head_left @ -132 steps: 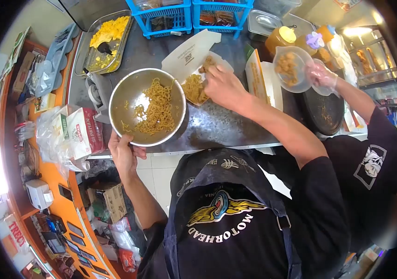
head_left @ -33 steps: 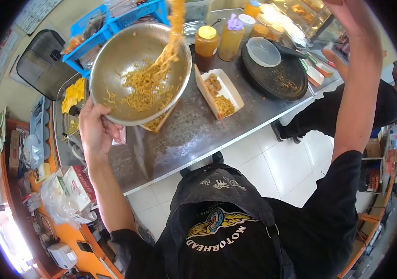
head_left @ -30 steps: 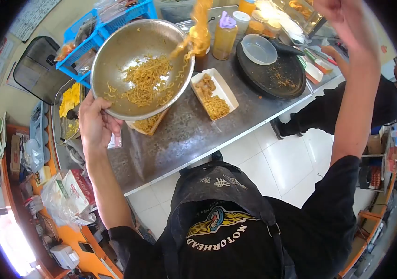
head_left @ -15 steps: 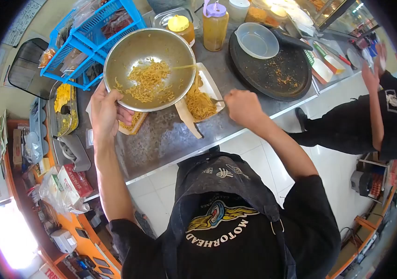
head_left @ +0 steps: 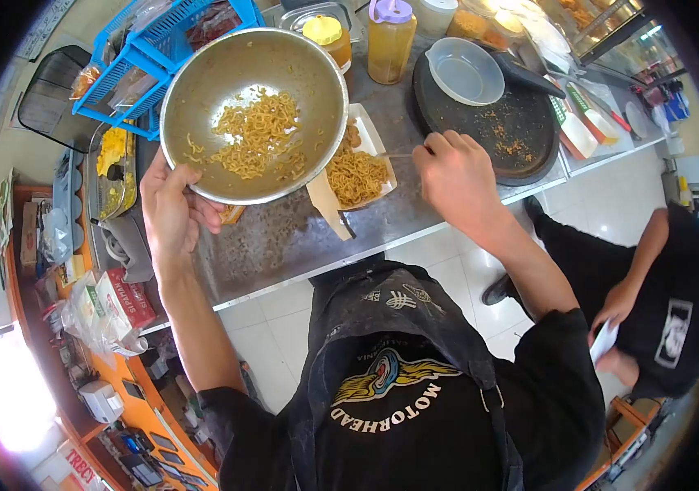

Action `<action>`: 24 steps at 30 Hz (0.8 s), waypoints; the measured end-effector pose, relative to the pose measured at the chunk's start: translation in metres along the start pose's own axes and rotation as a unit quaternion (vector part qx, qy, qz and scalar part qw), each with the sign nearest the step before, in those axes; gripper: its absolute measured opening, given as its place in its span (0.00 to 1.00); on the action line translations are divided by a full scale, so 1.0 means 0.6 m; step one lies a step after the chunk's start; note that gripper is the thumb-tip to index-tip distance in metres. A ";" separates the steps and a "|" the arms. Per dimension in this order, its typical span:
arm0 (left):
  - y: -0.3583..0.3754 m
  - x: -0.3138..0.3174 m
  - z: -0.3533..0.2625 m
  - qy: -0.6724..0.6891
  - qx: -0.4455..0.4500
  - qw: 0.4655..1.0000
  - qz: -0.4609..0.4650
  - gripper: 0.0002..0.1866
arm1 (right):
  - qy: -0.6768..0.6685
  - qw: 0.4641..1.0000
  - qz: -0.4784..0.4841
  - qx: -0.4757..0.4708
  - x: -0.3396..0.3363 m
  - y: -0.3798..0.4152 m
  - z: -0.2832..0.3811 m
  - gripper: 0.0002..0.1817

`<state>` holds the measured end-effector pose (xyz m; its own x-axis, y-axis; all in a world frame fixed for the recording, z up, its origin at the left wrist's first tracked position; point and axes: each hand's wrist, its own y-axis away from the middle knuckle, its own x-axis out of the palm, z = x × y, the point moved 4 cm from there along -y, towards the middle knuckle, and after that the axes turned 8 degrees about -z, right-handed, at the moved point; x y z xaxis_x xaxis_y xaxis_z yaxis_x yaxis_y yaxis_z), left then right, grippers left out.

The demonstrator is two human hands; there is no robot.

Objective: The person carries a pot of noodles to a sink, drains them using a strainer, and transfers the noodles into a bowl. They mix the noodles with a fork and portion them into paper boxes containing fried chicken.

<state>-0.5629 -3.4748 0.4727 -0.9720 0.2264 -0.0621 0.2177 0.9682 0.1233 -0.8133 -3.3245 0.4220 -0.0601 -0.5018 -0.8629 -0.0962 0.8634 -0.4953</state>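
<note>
Your left hand (head_left: 171, 209) is raised on a bent arm, thumb hooked up and fingers curled beneath in a firm grip. Your right hand (head_left: 457, 178) reaches forward, knuckles up, fingertips pinched together, forearm angled back toward your body.

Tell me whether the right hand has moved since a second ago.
Yes. The right hand was raised high above the counter; now it is low beside the noodle box, near the black round pan.
</note>
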 end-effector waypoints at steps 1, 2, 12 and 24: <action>0.003 -0.001 0.000 0.006 0.002 1.000 -0.012 0.17 | -0.006 1.000 0.009 0.024 0.017 -0.004 -0.009 0.04; 0.006 -0.003 0.000 0.012 0.005 1.000 -0.025 0.18 | -0.007 1.000 0.007 0.022 0.046 -0.003 -0.013 0.04; 0.057 -0.073 0.018 0.030 0.017 0.989 -0.146 0.19 | -0.048 0.995 0.042 0.074 -0.012 -0.084 -0.068 0.03; 0.019 -0.215 0.122 0.047 0.044 0.983 -0.171 0.24 | -0.238 0.943 -0.071 -0.220 0.107 -0.298 0.255 0.07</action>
<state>-0.4285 -3.4849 0.4098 -0.9926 -0.1210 0.0081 -0.1207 0.9924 0.0248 -0.6480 -3.5032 0.4399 0.4273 -0.4397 -0.7900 -0.4796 0.6305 -0.6103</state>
